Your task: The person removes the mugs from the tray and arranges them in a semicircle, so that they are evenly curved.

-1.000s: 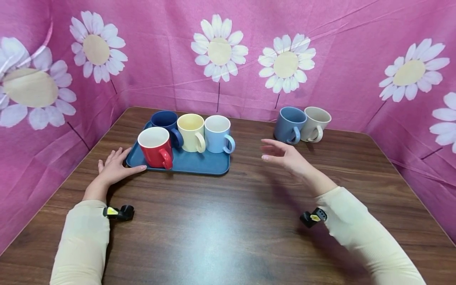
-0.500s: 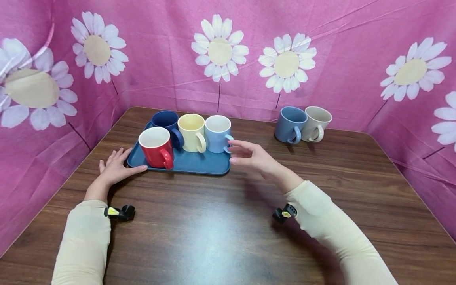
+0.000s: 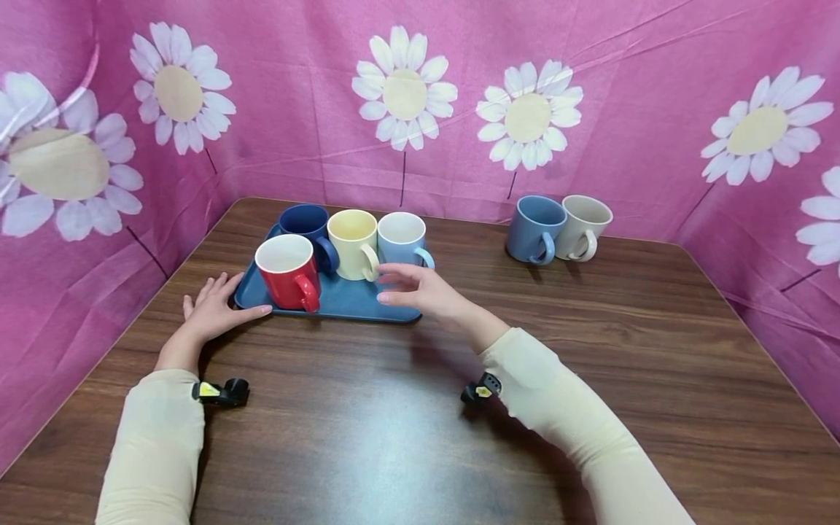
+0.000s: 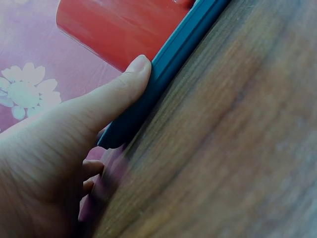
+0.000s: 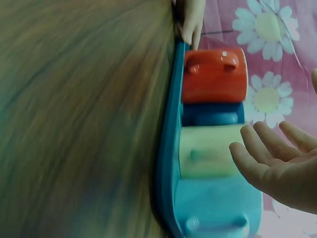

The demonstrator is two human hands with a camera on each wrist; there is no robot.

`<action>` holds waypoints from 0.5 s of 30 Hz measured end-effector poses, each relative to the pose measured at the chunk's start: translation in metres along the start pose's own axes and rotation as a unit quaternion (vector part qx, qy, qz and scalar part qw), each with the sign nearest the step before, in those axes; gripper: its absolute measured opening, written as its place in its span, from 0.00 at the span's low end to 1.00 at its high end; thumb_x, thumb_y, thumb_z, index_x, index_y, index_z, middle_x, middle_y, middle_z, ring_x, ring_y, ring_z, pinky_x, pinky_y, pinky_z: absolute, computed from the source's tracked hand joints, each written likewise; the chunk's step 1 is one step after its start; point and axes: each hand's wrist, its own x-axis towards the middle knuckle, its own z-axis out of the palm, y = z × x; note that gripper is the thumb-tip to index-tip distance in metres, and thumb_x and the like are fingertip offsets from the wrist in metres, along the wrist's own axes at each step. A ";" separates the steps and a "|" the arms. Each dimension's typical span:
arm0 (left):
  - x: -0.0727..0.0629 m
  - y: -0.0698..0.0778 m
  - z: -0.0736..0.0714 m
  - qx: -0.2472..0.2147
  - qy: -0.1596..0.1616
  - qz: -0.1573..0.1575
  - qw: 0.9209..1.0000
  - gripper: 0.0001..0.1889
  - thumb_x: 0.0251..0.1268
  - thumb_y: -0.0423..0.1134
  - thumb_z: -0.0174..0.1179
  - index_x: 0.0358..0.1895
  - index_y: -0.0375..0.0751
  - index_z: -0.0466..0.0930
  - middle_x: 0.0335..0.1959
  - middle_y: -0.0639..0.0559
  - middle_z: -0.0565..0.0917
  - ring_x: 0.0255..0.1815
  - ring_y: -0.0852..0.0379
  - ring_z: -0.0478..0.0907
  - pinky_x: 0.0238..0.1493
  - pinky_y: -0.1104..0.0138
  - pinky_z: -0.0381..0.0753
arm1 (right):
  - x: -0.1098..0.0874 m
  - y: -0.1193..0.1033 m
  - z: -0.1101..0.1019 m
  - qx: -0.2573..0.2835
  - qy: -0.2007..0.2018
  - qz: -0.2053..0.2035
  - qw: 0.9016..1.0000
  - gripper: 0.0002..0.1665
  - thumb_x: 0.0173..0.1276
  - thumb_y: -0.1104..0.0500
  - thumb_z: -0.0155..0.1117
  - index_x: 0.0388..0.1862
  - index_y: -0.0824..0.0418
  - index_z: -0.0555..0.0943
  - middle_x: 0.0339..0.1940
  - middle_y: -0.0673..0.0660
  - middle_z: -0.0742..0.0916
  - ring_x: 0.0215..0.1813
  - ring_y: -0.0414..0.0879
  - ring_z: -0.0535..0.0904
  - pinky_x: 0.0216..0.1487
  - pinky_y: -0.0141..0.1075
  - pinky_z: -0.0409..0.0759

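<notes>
Left hand: we find it [image 3: 213,310] at the left end of the tray, spread wide, thumb laid along the near rim and touching it, the other fingers splayed beside the corner.
Right hand: we list it [image 3: 429,292] as holding nothing, fingers loosely bent, thumb apart from them, above the right end of the tray; whether a fingertip touches a mug we cannot tell.
Tray: one, blue [image 3: 348,297], lying flat toward the back left of the desk [image 3: 367,408], with four mugs on it.
Red mug: upright [image 3: 282,277], front left of the tray, nearest the left hand, white inside, handle facing us.
Dark blue mug: upright [image 3: 307,222], behind the red one, which partly hides it.
Yellow mug: upright [image 3: 350,251], middle of the back row, between the dark blue and the light blue.
Light blue mug: upright [image 3: 397,250], right end of that row, white inside, its lower part hidden from our head view by the right hand.
Mugs off the tray: two, upright at the back right of the desk, a grey-blue mug [image 3: 533,237] and, just beside it, a beige mug [image 3: 574,226].
Backdrop: pink cloth [image 3: 459,182] printed with large white daisies.
Sleeves: two, cream [image 3: 154,445].
</notes>
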 end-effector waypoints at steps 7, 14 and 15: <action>0.000 0.002 -0.002 0.003 -0.007 -0.004 1.000 0.49 0.45 0.64 0.55 0.66 0.38 0.45 0.63 0.27 0.43 0.62 0.33 0.32 0.48 0.36 0.24 | 0.019 0.003 0.029 0.004 -0.016 0.005 1.000 0.26 0.56 0.67 0.59 0.56 0.68 0.68 0.48 0.63 0.78 0.52 0.54 0.71 0.47 0.32 0.71; 0.000 0.002 -0.001 -0.003 -0.006 -0.004 1.000 0.50 0.45 0.64 0.55 0.66 0.38 0.45 0.63 0.27 0.43 0.63 0.33 0.31 0.48 0.37 0.24 | 0.038 0.007 0.049 0.022 -0.004 0.052 0.998 0.26 0.57 0.62 0.60 0.55 0.64 0.70 0.51 0.63 0.76 0.50 0.44 0.73 0.47 0.31 0.71; 0.000 0.002 -0.001 -0.003 -0.007 -0.006 1.000 0.50 0.45 0.64 0.55 0.66 0.38 0.45 0.63 0.27 0.43 0.63 0.34 0.31 0.48 0.37 0.24 | 0.040 0.008 0.052 0.027 0.000 0.060 0.998 0.26 0.57 0.62 0.61 0.56 0.64 0.70 0.51 0.62 0.77 0.50 0.43 0.73 0.47 0.32 0.71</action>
